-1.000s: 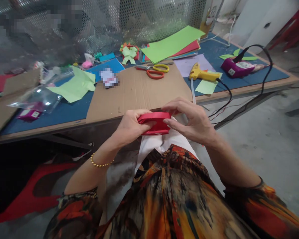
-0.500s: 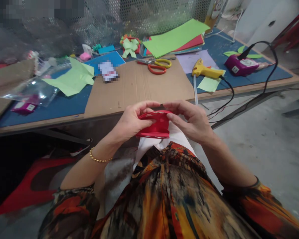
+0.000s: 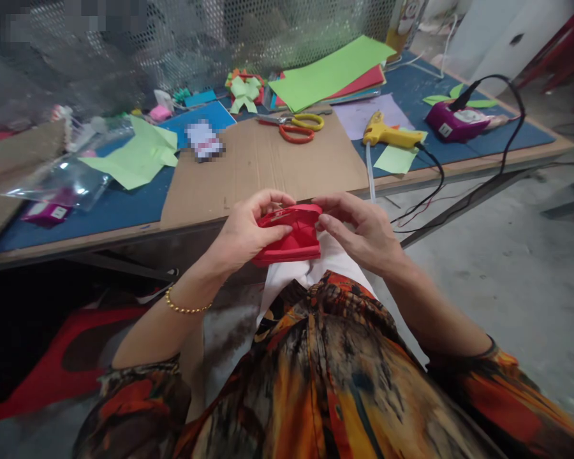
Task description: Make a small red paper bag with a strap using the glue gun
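Observation:
A red folded paper piece (image 3: 296, 245), shaped like a shallow pocket or box, is held over my lap, just in front of the table edge. My left hand (image 3: 249, 224) grips its left side, with the thumb lying across the inner face and the fingers behind the upper edge. At the upper right corner, my right hand (image 3: 366, 231) pinches the paper between thumb and fingertips. Part of the far edge is hidden behind the fingers.
On the table, a cardboard sheet (image 3: 268, 169) carries scissors (image 3: 299, 132). To the right are a yellow glue gun (image 3: 392, 135) and a purple power socket (image 3: 454, 122) with cords. Green paper (image 3: 138, 156) lies left, and stacked coloured sheets (image 3: 332, 73) lie at the back.
The red paper has tilted and spread wider, so more of its inner face and upper rim show. Both hands keep hold of it and have shifted slightly left in view.

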A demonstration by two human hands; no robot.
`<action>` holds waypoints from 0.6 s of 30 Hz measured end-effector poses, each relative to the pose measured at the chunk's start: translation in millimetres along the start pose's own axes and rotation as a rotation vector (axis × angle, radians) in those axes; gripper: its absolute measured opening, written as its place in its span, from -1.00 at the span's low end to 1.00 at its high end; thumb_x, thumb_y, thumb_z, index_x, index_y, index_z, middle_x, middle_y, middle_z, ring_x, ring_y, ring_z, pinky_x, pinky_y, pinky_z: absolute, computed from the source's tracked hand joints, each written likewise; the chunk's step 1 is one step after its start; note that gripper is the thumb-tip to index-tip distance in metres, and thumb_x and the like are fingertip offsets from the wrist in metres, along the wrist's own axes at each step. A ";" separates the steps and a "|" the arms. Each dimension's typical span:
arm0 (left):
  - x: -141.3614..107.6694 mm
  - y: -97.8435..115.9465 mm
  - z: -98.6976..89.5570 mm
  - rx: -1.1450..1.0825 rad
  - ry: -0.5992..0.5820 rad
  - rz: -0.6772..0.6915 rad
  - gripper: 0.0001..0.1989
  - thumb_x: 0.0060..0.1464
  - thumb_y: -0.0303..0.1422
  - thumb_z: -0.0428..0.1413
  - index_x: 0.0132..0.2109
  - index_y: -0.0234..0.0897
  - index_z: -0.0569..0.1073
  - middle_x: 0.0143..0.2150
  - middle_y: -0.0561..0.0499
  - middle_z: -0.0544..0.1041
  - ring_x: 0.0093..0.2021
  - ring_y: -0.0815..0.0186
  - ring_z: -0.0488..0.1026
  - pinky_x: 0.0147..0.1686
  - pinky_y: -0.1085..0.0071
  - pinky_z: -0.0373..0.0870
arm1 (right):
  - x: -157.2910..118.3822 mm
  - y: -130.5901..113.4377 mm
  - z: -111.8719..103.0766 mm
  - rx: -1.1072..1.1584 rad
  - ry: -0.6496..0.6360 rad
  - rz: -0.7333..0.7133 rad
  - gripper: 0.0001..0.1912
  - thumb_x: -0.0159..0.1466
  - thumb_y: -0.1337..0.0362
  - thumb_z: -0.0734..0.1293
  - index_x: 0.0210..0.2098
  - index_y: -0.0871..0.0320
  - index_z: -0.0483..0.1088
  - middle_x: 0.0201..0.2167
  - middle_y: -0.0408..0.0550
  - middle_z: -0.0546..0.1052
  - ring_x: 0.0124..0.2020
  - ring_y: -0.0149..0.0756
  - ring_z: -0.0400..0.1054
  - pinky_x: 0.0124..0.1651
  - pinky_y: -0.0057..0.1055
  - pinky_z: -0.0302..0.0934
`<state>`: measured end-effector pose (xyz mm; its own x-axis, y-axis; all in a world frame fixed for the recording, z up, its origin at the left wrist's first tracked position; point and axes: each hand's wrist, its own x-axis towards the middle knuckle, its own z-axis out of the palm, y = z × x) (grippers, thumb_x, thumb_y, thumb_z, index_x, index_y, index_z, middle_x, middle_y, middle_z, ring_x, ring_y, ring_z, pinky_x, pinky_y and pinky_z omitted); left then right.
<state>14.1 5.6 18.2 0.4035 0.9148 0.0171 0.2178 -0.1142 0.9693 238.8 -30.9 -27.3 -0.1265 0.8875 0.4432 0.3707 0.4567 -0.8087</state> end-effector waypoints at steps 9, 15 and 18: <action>0.2 -2.0 5.6 -0.007 -0.061 0.023 -0.52 -0.07 -0.48 0.33 0.07 -0.26 0.60 -0.18 0.00 0.68 -0.25 0.30 0.61 -0.27 0.44 0.55 | 4.1 5.8 10.7 0.387 -0.106 0.157 -0.58 0.28 0.03 0.55 0.01 0.14 0.58 -0.07 0.03 0.73 -0.12 -0.23 0.62 -0.05 -0.28 0.55; -3.9 -8.8 -14.1 -0.235 0.025 0.045 -0.22 -0.14 -0.10 0.56 0.23 -0.15 0.56 -0.01 -0.11 0.68 -0.06 0.19 0.67 -0.11 0.41 0.61 | 2.3 8.2 13.2 0.439 0.073 0.179 -0.70 0.18 0.25 0.53 -0.08 0.11 0.59 -0.17 -0.06 0.74 -0.18 -0.25 0.64 -0.08 -0.30 0.58; -15.9 -25.3 -25.3 -0.415 0.063 0.048 0.07 -0.40 0.20 0.58 0.26 -0.14 0.55 0.14 -0.24 0.66 0.07 0.05 0.67 0.01 0.29 0.64 | 1.2 10.0 12.1 0.445 0.168 0.206 -0.71 0.18 0.27 0.53 -0.09 0.09 0.60 -0.20 -0.08 0.73 -0.21 -0.26 0.63 -0.11 -0.29 0.58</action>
<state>-20.3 3.7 -0.4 0.3468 0.9355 0.0674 -0.1815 -0.0036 0.9834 231.3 -24.5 -39.6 0.0707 0.9564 0.2834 -0.0590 0.2876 -0.9559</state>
